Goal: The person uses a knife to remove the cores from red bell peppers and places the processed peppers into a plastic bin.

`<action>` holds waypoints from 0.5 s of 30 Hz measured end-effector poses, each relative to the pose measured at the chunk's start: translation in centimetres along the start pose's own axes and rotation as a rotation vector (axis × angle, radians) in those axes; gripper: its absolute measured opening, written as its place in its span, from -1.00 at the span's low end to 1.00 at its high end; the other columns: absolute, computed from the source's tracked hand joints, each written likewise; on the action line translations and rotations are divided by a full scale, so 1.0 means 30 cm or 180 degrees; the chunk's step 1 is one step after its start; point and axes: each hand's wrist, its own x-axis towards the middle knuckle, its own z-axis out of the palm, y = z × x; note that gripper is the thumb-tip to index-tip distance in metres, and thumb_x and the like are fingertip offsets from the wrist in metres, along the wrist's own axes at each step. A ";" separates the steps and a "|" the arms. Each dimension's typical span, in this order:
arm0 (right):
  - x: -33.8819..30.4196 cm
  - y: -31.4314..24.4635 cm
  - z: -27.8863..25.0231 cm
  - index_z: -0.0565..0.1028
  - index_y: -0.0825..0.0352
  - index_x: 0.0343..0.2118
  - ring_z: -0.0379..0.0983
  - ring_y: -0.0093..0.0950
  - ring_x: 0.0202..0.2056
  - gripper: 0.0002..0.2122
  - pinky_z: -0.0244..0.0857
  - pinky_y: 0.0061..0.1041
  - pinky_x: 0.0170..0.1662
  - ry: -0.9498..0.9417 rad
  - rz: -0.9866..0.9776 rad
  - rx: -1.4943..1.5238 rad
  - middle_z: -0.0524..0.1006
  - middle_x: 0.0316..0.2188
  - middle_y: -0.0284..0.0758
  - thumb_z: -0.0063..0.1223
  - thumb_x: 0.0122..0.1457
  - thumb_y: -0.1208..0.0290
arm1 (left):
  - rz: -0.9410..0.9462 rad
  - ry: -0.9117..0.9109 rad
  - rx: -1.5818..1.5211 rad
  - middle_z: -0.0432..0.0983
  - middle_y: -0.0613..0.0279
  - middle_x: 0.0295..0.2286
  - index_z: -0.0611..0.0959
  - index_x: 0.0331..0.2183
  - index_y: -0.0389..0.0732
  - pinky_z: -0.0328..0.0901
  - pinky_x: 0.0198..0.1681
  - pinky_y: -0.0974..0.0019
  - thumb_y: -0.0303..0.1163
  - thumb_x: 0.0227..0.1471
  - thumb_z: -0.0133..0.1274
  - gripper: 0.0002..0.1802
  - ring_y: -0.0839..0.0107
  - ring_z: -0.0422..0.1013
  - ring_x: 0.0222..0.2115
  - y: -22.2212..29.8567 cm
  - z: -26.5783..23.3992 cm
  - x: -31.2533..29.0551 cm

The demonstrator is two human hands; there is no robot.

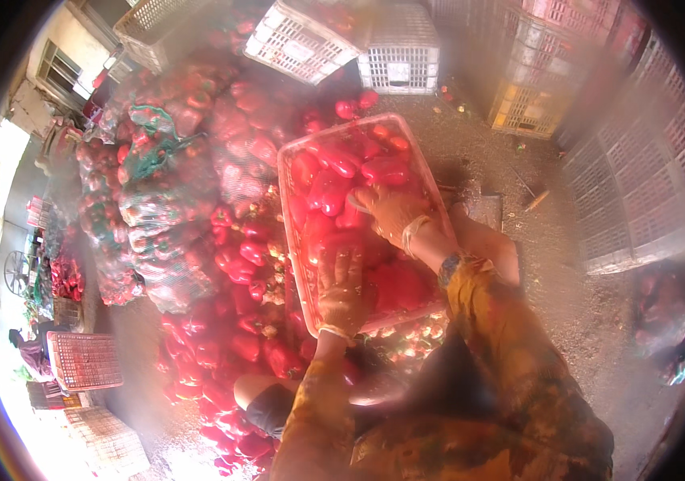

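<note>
A pinkish-red plastic crate (297,272) in front of me is filled with red bell peppers (329,191). My left hand (342,295) lies on the peppers at the near left of the crate, its fingers stretched forward. Farther in, at the right side, my right hand (393,213) reaches over the crate with its fingers extended onto the peppers. Both hands look gloved. Neither has a pepper lifted. What lies under the palms is hidden, and haze blurs the picture.
Loose red peppers (238,345) are heaped on the floor left of the crate. Filled mesh sacks (167,208) stand behind them. White crates (398,60) are at the back, and stacked crates (639,176) line the right. A wooden-handled tool (536,200) lies on the floor.
</note>
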 end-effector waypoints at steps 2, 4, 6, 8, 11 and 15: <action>-0.012 -0.038 -0.068 0.41 0.13 0.18 0.54 -0.08 -0.09 -0.58 0.43 -0.16 -0.03 0.0434 0.0194 0.0978 0.55 -0.04 -0.16 0.00 0.24 0.30 | -0.0312 -0.0193 -0.0307 0.20 -0.01 0.26 0.33 0.29 -0.05 -0.07 0.36 -0.22 -0.13 0.02 0.18 -0.17 -0.27 -0.10 0.33 0.001 -0.055 -0.048; 0.006 -0.016 -0.126 0.51 0.19 0.08 0.55 -0.09 -0.10 -0.66 0.40 -0.16 -0.01 0.1010 0.0318 0.1118 0.60 -0.15 -0.15 -0.03 0.26 0.27 | -0.0166 -0.0027 -0.0277 0.19 -0.01 0.27 0.31 0.30 -0.06 -0.08 0.36 -0.22 -0.13 0.01 0.19 -0.15 -0.30 -0.14 0.34 -0.009 -0.063 -0.055; 0.022 0.019 -0.089 0.56 0.30 -0.14 0.54 -0.08 -0.20 -0.71 0.40 -0.12 -0.10 0.1795 0.0023 0.1264 0.62 -0.32 -0.14 -0.02 0.25 0.21 | -0.0271 -0.0131 -0.0267 0.19 -0.01 0.27 0.30 0.30 -0.07 -0.08 0.36 -0.22 -0.13 0.01 0.19 -0.15 -0.31 -0.14 0.34 0.007 -0.059 -0.051; 0.064 0.019 -0.049 0.54 0.31 -0.14 0.54 -0.08 -0.21 -0.72 0.39 -0.12 -0.10 0.1231 0.0397 0.1383 0.61 -0.31 -0.12 0.00 0.24 0.21 | -0.0286 -0.0151 -0.0353 0.18 0.00 0.28 0.29 0.30 -0.08 -0.08 0.36 -0.21 -0.12 0.02 0.19 -0.15 -0.32 -0.15 0.34 0.010 -0.053 -0.033; 0.141 -0.077 0.006 0.50 0.30 -0.10 0.54 -0.11 -0.18 -0.71 0.40 -0.13 -0.07 0.0242 0.0498 0.1138 0.60 -0.25 -0.10 0.03 0.22 0.22 | -0.0353 -0.0317 -0.0380 0.13 0.00 0.30 0.29 0.30 -0.09 -0.09 0.37 -0.21 -0.09 0.02 0.19 -0.14 -0.34 -0.17 0.34 -0.025 -0.046 -0.037; 0.192 -0.059 0.172 0.45 0.33 0.07 0.47 -0.10 0.03 -0.62 0.33 -0.21 0.15 -0.0377 0.0289 0.0831 0.53 0.01 -0.06 0.01 0.23 0.29 | -0.0265 -0.0612 -0.0260 0.09 0.01 0.32 0.29 0.31 -0.10 -0.09 0.37 -0.20 -0.05 0.01 0.18 -0.12 -0.33 -0.19 0.34 0.022 -0.056 0.024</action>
